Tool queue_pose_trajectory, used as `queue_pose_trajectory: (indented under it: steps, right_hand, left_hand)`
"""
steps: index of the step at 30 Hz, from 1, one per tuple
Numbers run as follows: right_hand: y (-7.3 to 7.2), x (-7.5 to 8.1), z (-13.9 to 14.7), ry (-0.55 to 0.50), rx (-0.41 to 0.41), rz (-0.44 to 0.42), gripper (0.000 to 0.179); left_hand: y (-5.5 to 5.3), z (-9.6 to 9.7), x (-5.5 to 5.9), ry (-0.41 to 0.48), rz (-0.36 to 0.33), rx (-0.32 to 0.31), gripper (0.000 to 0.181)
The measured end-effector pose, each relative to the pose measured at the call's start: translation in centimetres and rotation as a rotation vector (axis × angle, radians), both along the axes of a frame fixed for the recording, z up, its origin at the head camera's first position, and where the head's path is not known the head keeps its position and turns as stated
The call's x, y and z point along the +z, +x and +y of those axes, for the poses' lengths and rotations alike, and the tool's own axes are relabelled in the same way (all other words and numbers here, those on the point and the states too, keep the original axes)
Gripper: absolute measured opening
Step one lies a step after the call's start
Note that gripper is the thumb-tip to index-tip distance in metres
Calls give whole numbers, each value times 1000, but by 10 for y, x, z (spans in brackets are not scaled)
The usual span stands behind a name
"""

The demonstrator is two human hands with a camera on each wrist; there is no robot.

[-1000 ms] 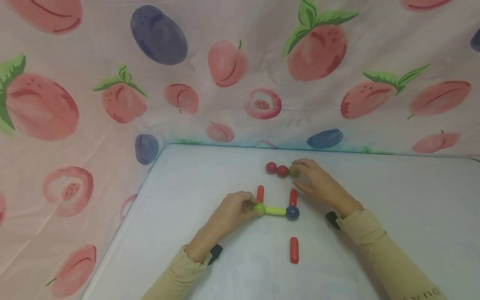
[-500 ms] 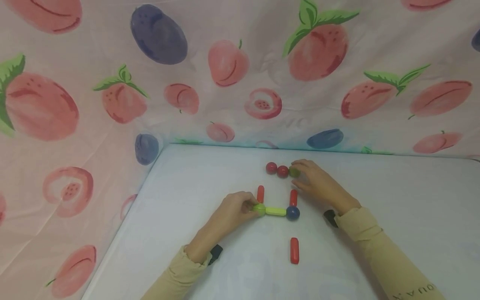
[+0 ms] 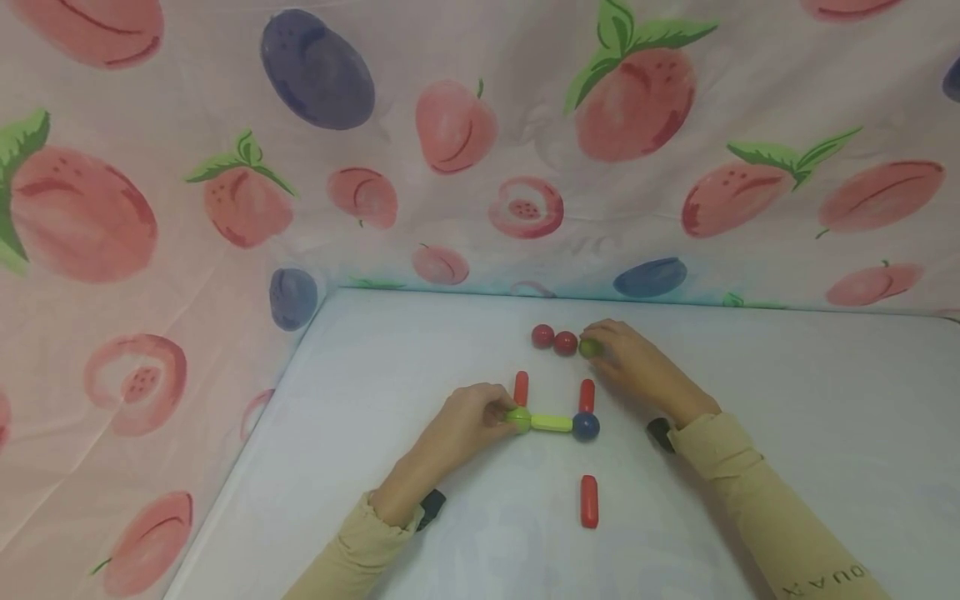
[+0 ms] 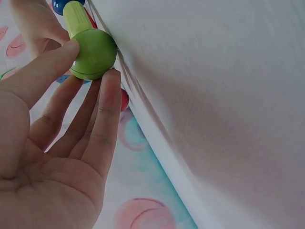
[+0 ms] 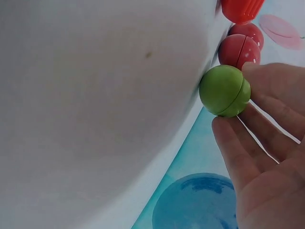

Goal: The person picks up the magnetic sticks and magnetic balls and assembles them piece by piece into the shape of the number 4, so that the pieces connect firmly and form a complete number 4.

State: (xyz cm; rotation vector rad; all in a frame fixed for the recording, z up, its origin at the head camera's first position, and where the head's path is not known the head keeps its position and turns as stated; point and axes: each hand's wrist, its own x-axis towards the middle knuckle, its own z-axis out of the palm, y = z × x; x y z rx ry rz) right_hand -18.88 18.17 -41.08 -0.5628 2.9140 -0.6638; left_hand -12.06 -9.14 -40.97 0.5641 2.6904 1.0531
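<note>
My left hand [image 3: 467, 423] pinches a green ball [image 4: 95, 53] between thumb and fingertips. A yellow-green rod [image 3: 551, 423] runs right from this ball to a blue ball [image 3: 586, 426]. Red rods stretch away behind both: the left red rod [image 3: 521, 387] behind the green ball, the right red rod [image 3: 587, 395] behind the blue one. Farther back, my right hand [image 3: 641, 371] pinches a second green ball [image 5: 225, 90] between thumb and fingers. Beside that ball, to its left in the head view, are two red balls, the nearer red ball [image 3: 566, 342] and the farther red ball [image 3: 543, 336].
A loose red rod [image 3: 589, 502] lies on the white table [image 3: 480, 533] toward the front. Fruit-print cloth [image 3: 465, 208] rises behind the table's back edge and along the left side.
My right thumb has come in against the second green ball, which has shifted slightly right, away from the red balls. My left hand and its pieces have stayed in place.
</note>
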Motion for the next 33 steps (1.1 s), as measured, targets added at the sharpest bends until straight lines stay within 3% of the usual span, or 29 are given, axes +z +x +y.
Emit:
queue_pose_trajectory:
  steps: [16,33]
  right_hand:
    - [0,-1,3,-75,35,35,34]
    - [0,0,1,-64,5,17,36]
  left_hand:
    - [1,0,2,6,-4,-6,20]
    - [2,0,3,4,-1,-5,20]
